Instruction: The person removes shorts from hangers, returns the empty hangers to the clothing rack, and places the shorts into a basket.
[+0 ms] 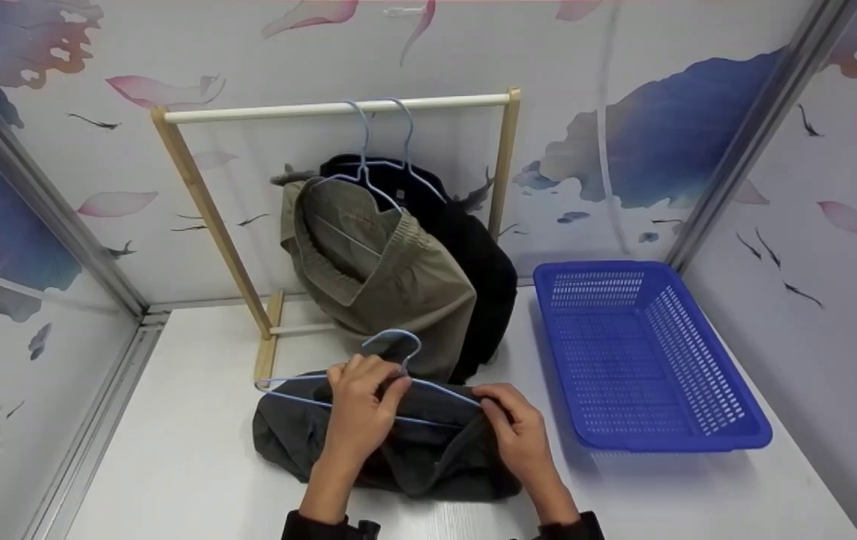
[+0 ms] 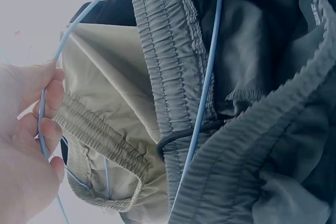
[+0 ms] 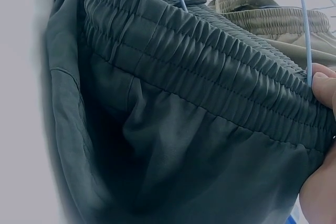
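Note:
My left hand (image 1: 359,409) grips a light blue wire hanger (image 1: 419,346) just below its hook, fingers curled round the wire. Dark grey pants (image 1: 428,472) with an elastic waistband (image 3: 210,72) lie bunched on the table beneath the hanger. In the left wrist view, the bottom wire (image 2: 206,85) passes inside the open waist, near a dark drawcord (image 2: 167,141). My right hand (image 1: 522,431) pinches the waistband at the hanger's right shoulder. The hanger's left end sticks out over the pants' edge. Some of the right fingers are hidden by cloth.
Behind the hands stands a wood-and-white rack (image 1: 271,111). From it hang khaki pants (image 1: 428,292) and a black garment (image 1: 492,262) on blue hangers. A blue perforated basket (image 1: 582,420) sits at the right. Printed wall panels (image 1: 248,45) enclose the white table (image 1: 173,450).

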The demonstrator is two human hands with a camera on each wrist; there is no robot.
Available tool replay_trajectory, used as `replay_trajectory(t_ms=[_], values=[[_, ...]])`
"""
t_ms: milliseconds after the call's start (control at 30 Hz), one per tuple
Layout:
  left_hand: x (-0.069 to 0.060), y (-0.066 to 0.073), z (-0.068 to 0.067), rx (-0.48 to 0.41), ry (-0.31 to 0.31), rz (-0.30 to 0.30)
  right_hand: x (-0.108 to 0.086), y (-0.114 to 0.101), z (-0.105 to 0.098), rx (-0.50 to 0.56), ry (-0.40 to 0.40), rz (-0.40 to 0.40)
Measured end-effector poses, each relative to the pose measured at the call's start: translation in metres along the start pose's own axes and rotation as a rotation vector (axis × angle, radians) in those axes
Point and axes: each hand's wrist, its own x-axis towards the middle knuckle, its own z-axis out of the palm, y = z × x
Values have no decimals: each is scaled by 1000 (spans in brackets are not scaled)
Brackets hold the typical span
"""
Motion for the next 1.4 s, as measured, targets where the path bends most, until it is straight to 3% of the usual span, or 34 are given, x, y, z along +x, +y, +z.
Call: replay_trajectory(t_ms=[300,667,1100,1400], values=[[13,-11,0,-1,-18,10,9,4,3,-22,17,29],[27,-19,4,-21,-13,-5,41,-26,4,-52,43,48],[37,-28,10,-45,8,-33,56,-19,6,-38,56,71],[33,-37,18,-26,-5,-58,53,-8,6,-35,48,95]])
